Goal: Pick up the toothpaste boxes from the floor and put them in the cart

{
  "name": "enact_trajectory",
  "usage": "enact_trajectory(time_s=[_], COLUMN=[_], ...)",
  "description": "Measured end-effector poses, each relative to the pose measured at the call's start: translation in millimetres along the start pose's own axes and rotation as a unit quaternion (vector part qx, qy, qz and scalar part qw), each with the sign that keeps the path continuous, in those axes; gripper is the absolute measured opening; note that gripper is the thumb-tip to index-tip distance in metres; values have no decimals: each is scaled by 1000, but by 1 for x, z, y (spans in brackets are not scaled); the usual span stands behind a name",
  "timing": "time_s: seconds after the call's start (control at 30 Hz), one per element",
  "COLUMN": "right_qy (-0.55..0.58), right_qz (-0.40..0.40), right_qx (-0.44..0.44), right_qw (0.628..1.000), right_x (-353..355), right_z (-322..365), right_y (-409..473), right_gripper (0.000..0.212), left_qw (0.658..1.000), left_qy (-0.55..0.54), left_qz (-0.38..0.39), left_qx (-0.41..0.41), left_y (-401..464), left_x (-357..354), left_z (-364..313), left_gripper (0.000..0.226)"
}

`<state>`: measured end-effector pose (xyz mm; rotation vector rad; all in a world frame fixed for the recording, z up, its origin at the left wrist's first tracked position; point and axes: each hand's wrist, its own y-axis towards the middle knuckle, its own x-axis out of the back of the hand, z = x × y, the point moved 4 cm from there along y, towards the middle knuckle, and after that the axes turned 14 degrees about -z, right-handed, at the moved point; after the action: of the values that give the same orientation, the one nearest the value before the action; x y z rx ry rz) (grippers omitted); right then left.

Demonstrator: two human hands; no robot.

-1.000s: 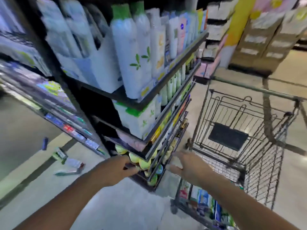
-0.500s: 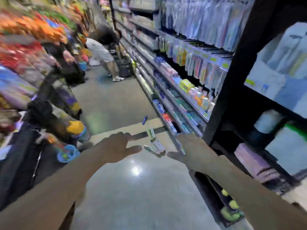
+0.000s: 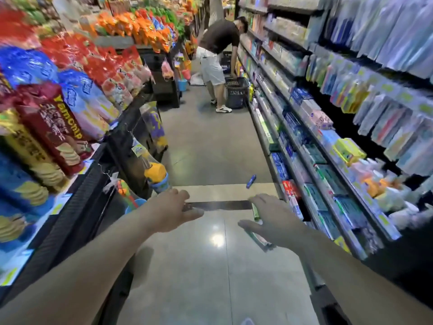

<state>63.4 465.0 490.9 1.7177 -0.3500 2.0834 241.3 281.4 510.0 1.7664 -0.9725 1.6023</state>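
Observation:
A blue toothpaste box (image 3: 251, 181) lies on the aisle floor ahead. A green toothpaste box (image 3: 255, 211) and another flat box (image 3: 260, 240) lie on the floor under my right hand (image 3: 271, 218), partly hidden by it. That hand hovers with fingers spread and nothing in it. My left hand (image 3: 172, 208) is stretched forward to the left of the boxes, open and holding nothing. The cart is out of view.
Toothpaste and toothbrush shelves (image 3: 328, 160) run along the right. Snack racks (image 3: 58, 113) and hanging toys (image 3: 155, 174) line the left. A person (image 3: 214, 52) bends over a black basket (image 3: 236, 92) farther down the aisle. A dark strip (image 3: 222, 205) crosses the floor.
My view has swung left from the shelf end and cart to look down the aisle. Both hands stay outstretched, and the floor boxes now lie under my right hand.

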Motion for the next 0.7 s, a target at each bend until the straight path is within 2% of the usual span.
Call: enact_trajectory(time_s=[0.07, 0.17, 0.37, 0.53, 0.7], right_qy=[19, 25, 28, 47, 36], right_qz=[-4, -4, 16, 29, 41], right_qx=[-6, 13, 47, 48, 21], right_qw=[1000, 1000, 998, 997, 998], right_x=[-3, 0, -10, -37, -72], right_z=[-14, -32, -54, -64, -78], right_y=[31, 93, 201, 295, 401], right_gripper=[81, 84, 84, 83, 78], left_qw=[1000, 1000, 998, 995, 997], left_qy=[-8, -10, -17, 14, 19], left_qz=[0, 7, 8, 31, 38], left_qx=[11, 26, 65, 93, 68], left_y=[31, 78, 168, 258, 369], left_x=[6, 12, 17, 12, -3], left_z=[2, 7, 33, 78, 132], left_gripper=[63, 66, 70, 58, 65])
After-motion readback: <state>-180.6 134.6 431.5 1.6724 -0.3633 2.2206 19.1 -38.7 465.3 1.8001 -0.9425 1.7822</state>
